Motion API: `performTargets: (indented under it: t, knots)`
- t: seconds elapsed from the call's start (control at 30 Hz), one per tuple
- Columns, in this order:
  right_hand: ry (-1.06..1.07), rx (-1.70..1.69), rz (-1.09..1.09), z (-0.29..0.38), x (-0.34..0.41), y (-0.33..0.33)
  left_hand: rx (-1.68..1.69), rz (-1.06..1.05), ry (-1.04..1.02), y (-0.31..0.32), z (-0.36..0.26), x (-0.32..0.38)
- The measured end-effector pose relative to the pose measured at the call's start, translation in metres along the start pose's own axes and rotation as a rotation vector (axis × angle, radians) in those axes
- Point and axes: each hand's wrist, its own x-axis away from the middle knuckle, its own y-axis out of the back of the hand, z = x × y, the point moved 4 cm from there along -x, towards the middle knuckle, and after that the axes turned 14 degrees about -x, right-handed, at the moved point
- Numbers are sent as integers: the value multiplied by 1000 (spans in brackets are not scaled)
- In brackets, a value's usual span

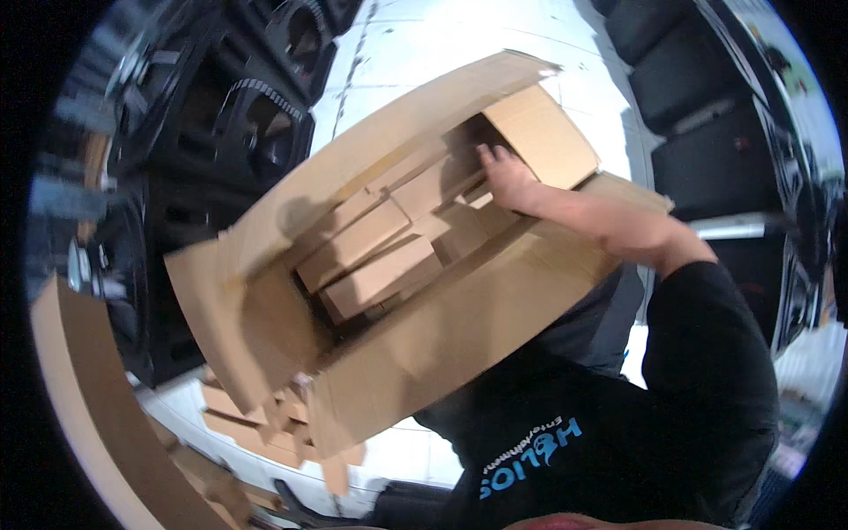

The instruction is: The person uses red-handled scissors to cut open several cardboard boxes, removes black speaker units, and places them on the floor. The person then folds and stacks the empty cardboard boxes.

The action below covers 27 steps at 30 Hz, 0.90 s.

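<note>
A long open cardboard box [424, 358] lies slantwise before me, its flaps spread. My right hand [510, 179] reaches over its near side at the right end, palm down beside the inner end wall. The fingers are a little apart, and nothing shows in them. Inside the box lie several brown cardboard pieces, among them a long carton-like piece [381, 275] near the left end and another long piece [354, 245] beside it. The dark gap at the right end hides what lies deeper. My left hand is out of view.
Black speaker cabinets [258, 132] stand at the left, and black cases [715, 159] line the right. Folded cardboard pieces [245, 430] lie on the white tiled floor [397, 40] below the box. A large cardboard panel [99, 391] stands at the lower left.
</note>
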Motion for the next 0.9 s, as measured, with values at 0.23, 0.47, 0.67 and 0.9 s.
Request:
performTargets:
  t: [0.23, 0.47, 0.67, 0.9]
  knots:
    - [-73, 396, -344, 0, 18, 47, 174, 545, -97, -105, -21, -28]
    - [-522, -37, -183, -57, -1, 66, 294, 1393, 446, -284, -108, 35]
    - [-21, -538, 4, -163, 6, 162, 249, 1623, 407, -377, -88, 95]
    - [-22, -866, -100, -154, 50, 166, 55, 2149, 236, -487, -30, 253]
